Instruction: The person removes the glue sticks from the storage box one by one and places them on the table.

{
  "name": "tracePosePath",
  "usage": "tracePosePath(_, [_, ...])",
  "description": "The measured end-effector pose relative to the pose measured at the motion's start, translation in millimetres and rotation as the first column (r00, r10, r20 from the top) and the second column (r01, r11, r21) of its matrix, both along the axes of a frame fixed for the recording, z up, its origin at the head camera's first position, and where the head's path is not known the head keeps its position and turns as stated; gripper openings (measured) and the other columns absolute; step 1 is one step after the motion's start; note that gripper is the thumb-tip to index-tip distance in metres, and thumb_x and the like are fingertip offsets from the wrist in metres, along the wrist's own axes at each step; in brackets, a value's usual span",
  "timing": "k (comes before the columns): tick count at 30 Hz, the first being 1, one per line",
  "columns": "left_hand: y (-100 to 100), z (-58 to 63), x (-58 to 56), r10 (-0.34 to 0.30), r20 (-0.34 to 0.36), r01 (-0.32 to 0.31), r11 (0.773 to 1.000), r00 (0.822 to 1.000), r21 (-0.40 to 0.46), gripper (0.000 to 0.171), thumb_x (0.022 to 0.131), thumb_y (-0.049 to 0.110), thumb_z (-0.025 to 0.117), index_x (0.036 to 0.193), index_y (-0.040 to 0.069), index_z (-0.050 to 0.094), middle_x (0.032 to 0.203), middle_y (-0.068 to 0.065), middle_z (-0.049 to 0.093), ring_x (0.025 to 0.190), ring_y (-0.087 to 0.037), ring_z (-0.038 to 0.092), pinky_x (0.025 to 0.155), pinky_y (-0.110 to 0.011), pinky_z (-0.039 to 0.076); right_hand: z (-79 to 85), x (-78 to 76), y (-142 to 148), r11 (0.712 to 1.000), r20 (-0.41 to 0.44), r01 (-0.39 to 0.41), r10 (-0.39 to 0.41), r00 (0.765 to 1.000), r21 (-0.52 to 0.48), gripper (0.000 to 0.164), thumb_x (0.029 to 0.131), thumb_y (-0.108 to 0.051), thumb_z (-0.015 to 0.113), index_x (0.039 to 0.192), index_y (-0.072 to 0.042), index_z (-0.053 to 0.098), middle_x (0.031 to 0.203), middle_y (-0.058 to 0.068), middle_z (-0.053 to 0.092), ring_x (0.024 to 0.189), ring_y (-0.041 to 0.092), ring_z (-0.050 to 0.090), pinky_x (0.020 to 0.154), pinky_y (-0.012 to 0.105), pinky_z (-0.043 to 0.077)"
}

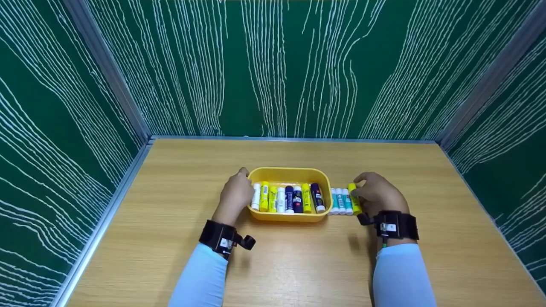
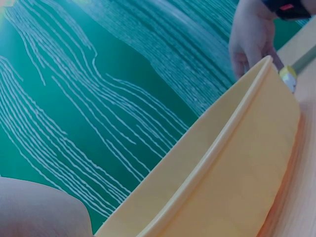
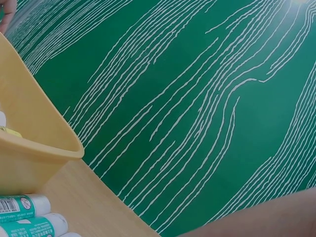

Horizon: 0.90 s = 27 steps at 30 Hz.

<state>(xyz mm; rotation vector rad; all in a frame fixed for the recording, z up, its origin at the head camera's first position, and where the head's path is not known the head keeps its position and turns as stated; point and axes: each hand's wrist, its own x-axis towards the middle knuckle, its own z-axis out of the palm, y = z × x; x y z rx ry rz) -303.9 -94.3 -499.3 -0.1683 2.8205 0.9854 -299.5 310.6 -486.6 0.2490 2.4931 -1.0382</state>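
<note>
A yellow plastic bin (image 1: 290, 217) holds a row of glue sticks with white, yellow and dark blue barrels. At its left end, my left hand (image 1: 236, 192) grips the rim; most of its fingers are hidden in the head view. To the right of the bin, several teal-and-white glue sticks (image 1: 341, 201) lie side by side on the table. My right hand (image 1: 379, 192) pinches a yellow glue stick (image 1: 355, 199) at the right end of that row, thumb and finger near its upper end. The right wrist view shows teal glue sticks (image 3: 29, 227) beside the bin (image 3: 34, 158).
The wooden table (image 1: 290, 260) carries the bin and the glue sticks. Green panels (image 1: 294, 68) with wavy white lines stand at the back and both sides, joined by grey metal posts (image 1: 106, 64). A dark camera band (image 1: 396, 224) circles each wrist.
</note>
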Motion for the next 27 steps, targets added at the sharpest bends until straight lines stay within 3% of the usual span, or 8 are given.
tracePosePath(14, [0.0, -0.6, -0.1, 0.005, 0.009, -0.005, 1.000, 1.000, 0.001, 0.042, 0.120, 0.018, 0.050, 0.161, 0.008, 0.055, 0.142, -0.019, 0.076, 0.114, -0.030, 0.076, 0.098, -0.047, 0.064, -1.7, 1.4, 1.4, 0.999, 0.021, 0.035, -0.035, 0.999, -0.015, 0.064, 0.113, -0.027, 0.069, 0.166, 0.001, 0.047, 0.144, 0.029, 0.065, 0.118, 0.040, 0.068, 0.095, 0.045, 0.061])
tracePosePath(21, [-0.2, -0.1, 0.5, 0.007, 0.006, -0.007, 1.000, 1.000, 0.004, 0.042, 0.120, 0.018, 0.050, 0.161, 0.008, 0.055, 0.141, -0.019, 0.076, 0.112, -0.029, 0.076, 0.096, -0.046, 0.064, 0.0, 1.9, 1.9, 0.995, 0.042, 0.073, -0.071, 0.997, -0.063, 0.064, 0.114, -0.022, 0.067, 0.167, 0.003, 0.043, 0.156, 0.031, 0.056, 0.132, 0.043, 0.060, 0.111, 0.056, 0.057])
tracePosePath(27, [-0.1, 0.8, 1.1, -0.003, -0.005, 0.003, 1.000, 1.000, 0.000, 0.041, 0.121, 0.018, 0.050, 0.160, 0.007, 0.055, 0.141, -0.019, 0.076, 0.115, -0.030, 0.077, 0.098, -0.047, 0.064, 1.2, 1.3, 2.8, 1.000, -0.002, 0.017, -0.017, 1.000, 0.014, 0.067, 0.108, -0.020, 0.077, 0.163, 0.006, 0.048, 0.159, 0.033, 0.053, 0.135, 0.045, 0.054, 0.121, 0.067, 0.048])
